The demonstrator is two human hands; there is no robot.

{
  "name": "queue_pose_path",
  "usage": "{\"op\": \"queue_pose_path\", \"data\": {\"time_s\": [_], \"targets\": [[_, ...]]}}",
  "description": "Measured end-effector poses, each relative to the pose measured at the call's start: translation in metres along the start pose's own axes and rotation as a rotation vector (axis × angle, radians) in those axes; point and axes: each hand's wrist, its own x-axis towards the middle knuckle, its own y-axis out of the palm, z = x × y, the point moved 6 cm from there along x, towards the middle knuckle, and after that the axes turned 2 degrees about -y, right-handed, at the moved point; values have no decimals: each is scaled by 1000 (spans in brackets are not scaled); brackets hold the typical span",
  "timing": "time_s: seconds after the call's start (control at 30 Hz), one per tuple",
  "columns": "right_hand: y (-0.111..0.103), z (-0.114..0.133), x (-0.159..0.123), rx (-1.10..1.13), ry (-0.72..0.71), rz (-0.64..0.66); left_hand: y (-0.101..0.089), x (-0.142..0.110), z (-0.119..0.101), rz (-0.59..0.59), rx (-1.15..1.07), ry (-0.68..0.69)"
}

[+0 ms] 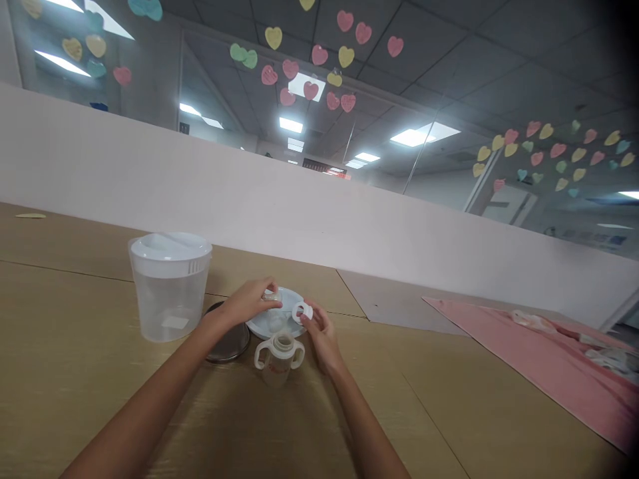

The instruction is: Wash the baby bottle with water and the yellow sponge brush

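Observation:
My left hand pinches a small translucent piece, which looks like a bottle nipple, over a light plate. Between the thumb and fingers of my right hand is a white bottle collar ring, its round opening facing left. Just in front of the plate stands an open baby bottle, upright, with a handle on each side. Another clear, rounded piece lies on the plate behind the bottle. My fingers partly cover both pieces I hold.
A clear pitcher with a white lid stands to the left. A dark round lid or tray lies partly under my left forearm. On the right, a pink cloth has crumpled items on it. A low white wall runs behind the table.

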Motion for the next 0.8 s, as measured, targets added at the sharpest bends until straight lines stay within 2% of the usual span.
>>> {"op": "queue_pose_path", "data": {"time_s": [0.1,0.17,0.3,0.4,0.47,0.53,0.63,0.8], "targets": [[-11,-7,1,-274,-104,-63,7,-1,16,73,343,-70],[-17,-9,-1,-524,-183,-101,16,-2,25,139,454,-114],[-24,-8,-3,-833,-294,-163,30,-3,36,164,485,-171],[-19,-8,-3,-945,-331,-110,34,-2,38,148,487,-185],[-16,-9,-4,-986,-353,-88,29,-1,36,132,482,-184],[-15,-9,-5,-1018,-385,-108,16,-1,30,106,479,-173],[-15,-10,-8,-1045,-438,-130,-21,-6,10,2,477,-145],[-15,-12,-10,-1038,-508,-139,-114,-43,-28,-479,258,-37]]}}
